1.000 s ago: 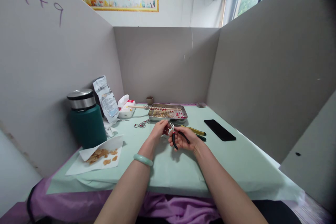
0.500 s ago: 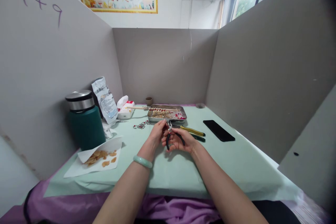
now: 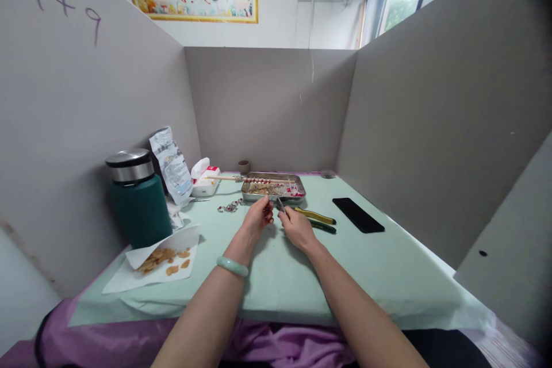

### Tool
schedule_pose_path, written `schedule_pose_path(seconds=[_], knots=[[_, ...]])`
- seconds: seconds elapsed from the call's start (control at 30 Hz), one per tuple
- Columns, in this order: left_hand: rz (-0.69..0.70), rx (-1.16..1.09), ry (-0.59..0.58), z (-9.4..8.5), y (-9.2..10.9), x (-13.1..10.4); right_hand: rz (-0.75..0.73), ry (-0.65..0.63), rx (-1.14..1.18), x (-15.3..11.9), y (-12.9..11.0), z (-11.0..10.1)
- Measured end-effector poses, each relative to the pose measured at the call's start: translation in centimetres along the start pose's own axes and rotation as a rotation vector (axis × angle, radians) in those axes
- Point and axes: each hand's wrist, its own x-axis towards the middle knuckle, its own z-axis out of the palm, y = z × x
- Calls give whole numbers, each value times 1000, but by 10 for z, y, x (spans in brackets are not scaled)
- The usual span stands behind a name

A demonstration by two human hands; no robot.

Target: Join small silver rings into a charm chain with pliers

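My left hand (image 3: 257, 216) is closed in a pinch in front of the tray, on something too small to make out. Just to its right, my right hand (image 3: 297, 229) wraps round small pliers (image 3: 281, 205); their metal nose points up and away, and the palm hides most of the handles. Behind my right hand lie other pliers (image 3: 319, 217) with yellow and green handles. A shallow metal tray (image 3: 246, 196) of small gold, clear and red beads stands beyond my hands. Left of it lies a silver chain with red beads (image 3: 230, 206).
A beaded wooden stick (image 3: 224, 177) rests across the tray. To the left are a green flask (image 3: 140, 210), a foil pouch (image 3: 172, 164), a tissue pack (image 3: 207, 184) and paper with snack pieces (image 3: 161, 259). A black phone (image 3: 357, 215) lies right; grey partitions (image 3: 271, 109) enclose the table.
My right hand has turned over from palm up, with the pliers' black handles showing, to a closed grip over them. My hands have moved slightly apart.
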Motion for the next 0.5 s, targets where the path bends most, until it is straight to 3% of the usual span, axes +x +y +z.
schedule_pose_path(seconds=[0.2,0.5], knots=[[43,110,20,0,1,0,-65,-1,-284,-3,0,-1],[115,254,55,0,1,-1,-47,-34,-383,-4,-1,1]])
